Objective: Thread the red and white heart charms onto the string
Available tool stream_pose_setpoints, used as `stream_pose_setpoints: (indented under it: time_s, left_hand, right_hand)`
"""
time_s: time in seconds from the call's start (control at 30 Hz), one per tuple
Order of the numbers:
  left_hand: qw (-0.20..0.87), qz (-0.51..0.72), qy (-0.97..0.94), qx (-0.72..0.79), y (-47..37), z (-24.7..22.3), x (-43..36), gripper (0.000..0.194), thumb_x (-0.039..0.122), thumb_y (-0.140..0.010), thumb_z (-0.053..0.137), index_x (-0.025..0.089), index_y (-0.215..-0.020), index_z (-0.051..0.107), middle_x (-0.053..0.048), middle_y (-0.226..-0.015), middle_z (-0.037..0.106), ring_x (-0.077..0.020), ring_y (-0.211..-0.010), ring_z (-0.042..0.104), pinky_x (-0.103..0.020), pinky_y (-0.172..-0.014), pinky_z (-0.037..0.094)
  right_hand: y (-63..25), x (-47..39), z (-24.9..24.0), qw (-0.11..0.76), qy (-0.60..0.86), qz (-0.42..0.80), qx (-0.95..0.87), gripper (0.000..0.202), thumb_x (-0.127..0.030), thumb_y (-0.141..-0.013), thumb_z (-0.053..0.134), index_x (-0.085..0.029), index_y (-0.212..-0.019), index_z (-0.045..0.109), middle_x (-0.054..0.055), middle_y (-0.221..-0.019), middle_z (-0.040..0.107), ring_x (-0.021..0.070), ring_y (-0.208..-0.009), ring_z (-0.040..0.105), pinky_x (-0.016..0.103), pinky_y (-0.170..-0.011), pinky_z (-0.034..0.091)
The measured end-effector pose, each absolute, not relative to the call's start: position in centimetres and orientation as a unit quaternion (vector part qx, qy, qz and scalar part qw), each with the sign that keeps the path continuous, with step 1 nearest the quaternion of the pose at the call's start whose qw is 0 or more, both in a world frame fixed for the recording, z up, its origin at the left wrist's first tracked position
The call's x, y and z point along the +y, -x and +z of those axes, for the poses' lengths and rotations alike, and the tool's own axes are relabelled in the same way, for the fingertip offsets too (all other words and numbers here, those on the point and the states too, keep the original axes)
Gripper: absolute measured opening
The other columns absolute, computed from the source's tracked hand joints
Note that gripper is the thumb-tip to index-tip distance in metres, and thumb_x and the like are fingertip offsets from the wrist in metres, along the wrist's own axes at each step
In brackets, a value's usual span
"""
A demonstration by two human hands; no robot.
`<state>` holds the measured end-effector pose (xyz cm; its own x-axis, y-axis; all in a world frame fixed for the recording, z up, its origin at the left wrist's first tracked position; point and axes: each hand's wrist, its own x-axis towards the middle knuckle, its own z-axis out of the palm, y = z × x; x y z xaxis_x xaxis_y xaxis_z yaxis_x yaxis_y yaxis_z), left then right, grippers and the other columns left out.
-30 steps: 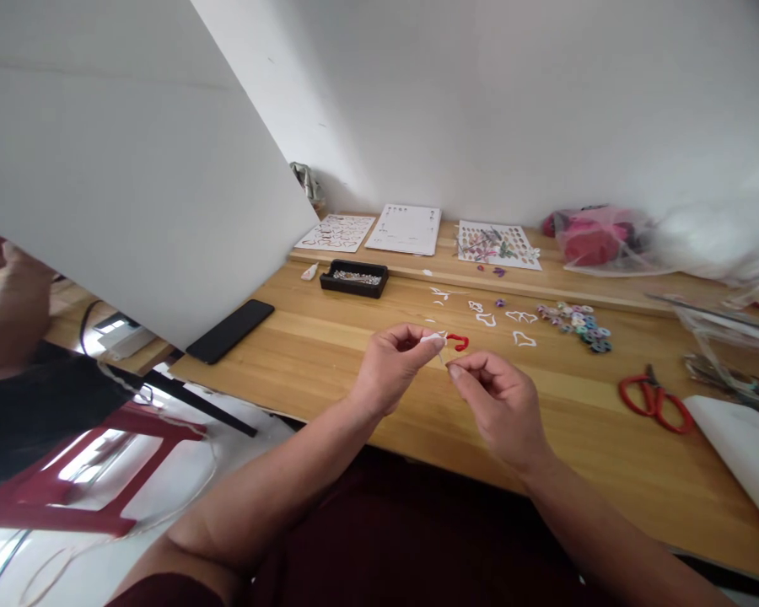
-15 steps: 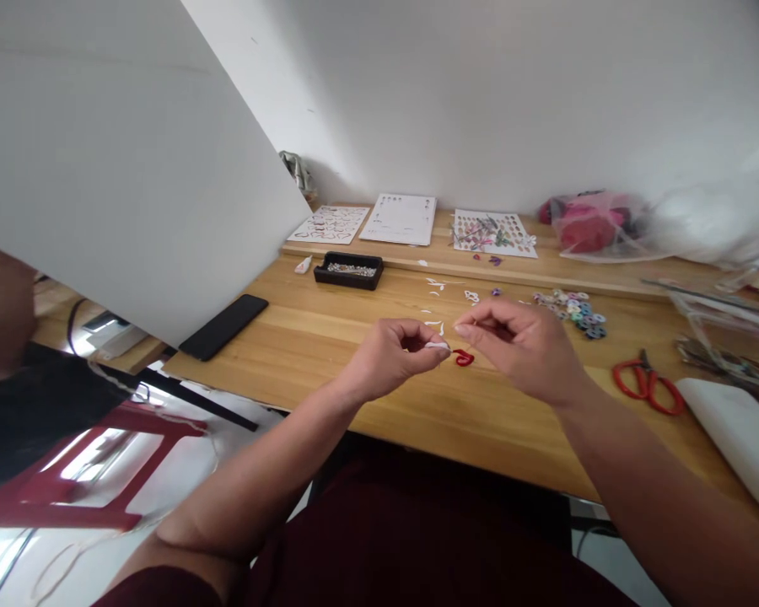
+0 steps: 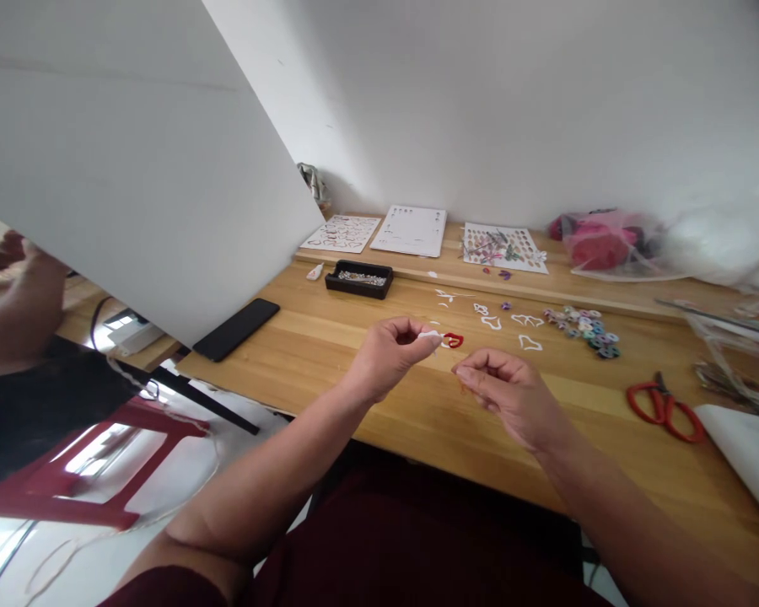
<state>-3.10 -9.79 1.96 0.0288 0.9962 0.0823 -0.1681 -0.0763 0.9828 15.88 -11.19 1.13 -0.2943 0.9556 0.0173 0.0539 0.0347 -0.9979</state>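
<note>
1. Piece [image 3: 454, 340], small, part white and part red, is pinched in the left hand [image 3: 395, 354] over the wooden table [image 3: 329, 346].

2. The left hand's thumb and forefinger are closed on the white part; the red curve sticks out past the fingertips, towards the right hand.

3. The right hand [image 3: 506, 388] has its thumb and forefinger together, apparently on a fine orange strand [image 3: 464, 390], too thin to trace or to tell whether it joins the piece.

4. Weight should be next to nothing, so a slight tug could swing the piece out of line.

5. The white part is probably thin and bendable, like the narrow white outlines [image 3: 527, 320] lying on the table; a hard squeeze might crease it. The red part looks soft, perhaps thread, and could slide or fray if rubbed.

6. The best hold is likely a light, flat pinch on the white, close to the red but off it.

7. The strand would probably take only gentle, even tension, gripped near its end between fingertip pads.
</note>
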Motion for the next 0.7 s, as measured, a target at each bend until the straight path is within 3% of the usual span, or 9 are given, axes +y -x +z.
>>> stream_pose_setpoints:
  time_s: [0.2,0.37,0.5,0.7]
  left_hand:
    - [0.476,0.48,-0.569,0.468,3.4,2.0,-9.9,0.025,0.038,-0.076,0.075,0.014,-0.076,0.068,0.001,-0.065,0.058,-0.0077,-0.058,0.044,-0.023,-0.055,0.031]
    - [0.496,0.404,-0.617,0.458,3.3,3.1,-10.6,0.025,0.037,-0.076,0.075,0.013,-0.076,0.069,0.002,-0.062,0.057,-0.0068,-0.054,0.041,-0.022,-0.051,0.026]
    - [0.557,0.397,-0.609,0.401,3.4,3.4,-10.7,0.024,0.036,-0.075,0.077,0.013,-0.078,0.069,0.0,-0.066,0.062,-0.0068,-0.057,0.046,-0.022,-0.054,0.032]
    - [0.611,0.455,-0.54,0.358,3.7,3.2,-10.1,0.026,0.033,-0.071,0.082,0.014,-0.073,0.066,0.004,-0.058,0.056,-0.0039,-0.051,0.038,-0.022,-0.052,0.029]
  right_hand:
    - [-16.4,-12.3,4.6,0.408,0.447,0.261,-0.752,0.008,-0.025,-0.084,0.068,-0.02,-0.08,0.072,-0.007,-0.052,0.031,0.0088,-0.048,0.029,0.025,-0.047,0.026]
    - [-16.3,-10.4,6.3,0.407,0.42,0.195,-0.787,0.009,-0.025,-0.084,0.069,-0.02,-0.079,0.075,-0.007,-0.05,0.032,0.0084,-0.048,0.03,0.026,-0.048,0.025]
    - [-16.3,-7.8,5.8,0.384,0.429,0.319,-0.753,0.013,-0.031,-0.08,0.074,-0.019,-0.075,0.073,-0.007,-0.048,0.033,0.0079,-0.047,0.027,0.027,-0.046,0.02]
    - [-16.1,-7.2,2.2,0.374,0.427,0.613,-0.549,0.032,-0.045,-0.064,0.086,-0.02,-0.073,0.068,-0.004,-0.059,0.053,0.0065,-0.047,0.036,0.024,-0.047,0.026]
